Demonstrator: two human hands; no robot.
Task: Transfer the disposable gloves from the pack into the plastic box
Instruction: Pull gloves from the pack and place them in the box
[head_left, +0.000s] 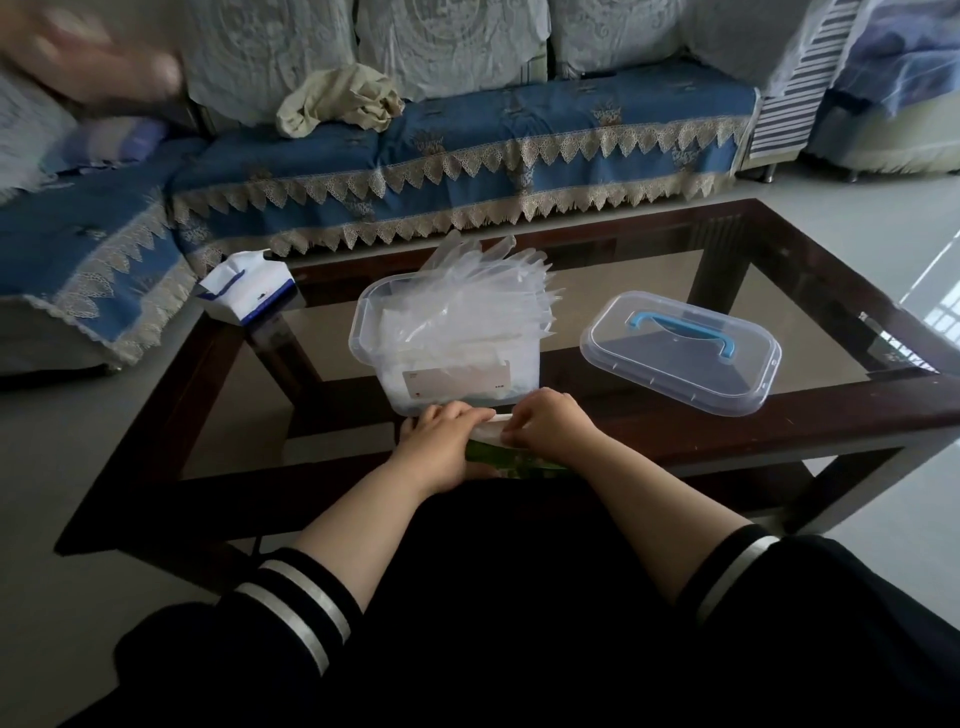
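- A sofa (467, 140) with a blue cover edged in pale lace runs along the far side; a crumpled beige cloth (340, 98) lies on its seat.
- A coffee table (779, 410) with a dark wooden frame and a smooth glass top stands in front of the sofa, its long side running left to right.
- A clear plastic box (395, 332) sits open near the table's near edge, its long axis pointing away from the person; a white label faces them.
- A bunch of thin, see-through disposable gloves (483, 286) stands in the box, fingers pointing up and away over the far rim.
- The clear, rounded-rectangle lid (680, 358) with a blue handle lies flat on the glass just right of the box, apart from it.
- A soft white and blue tissue pack (244, 291) rests at the table's far left corner, a tissue sticking up.
- The glove pack (498, 457), green with a white top edge, lies crosswise at the table's near edge just in front of the box, mostly hidden by both hands.
- The left hand (441, 447) has its fingers curled over the pack's left end, gripping it.
- The right hand (550, 421) pinches the pack's white top edge with bent fingers.
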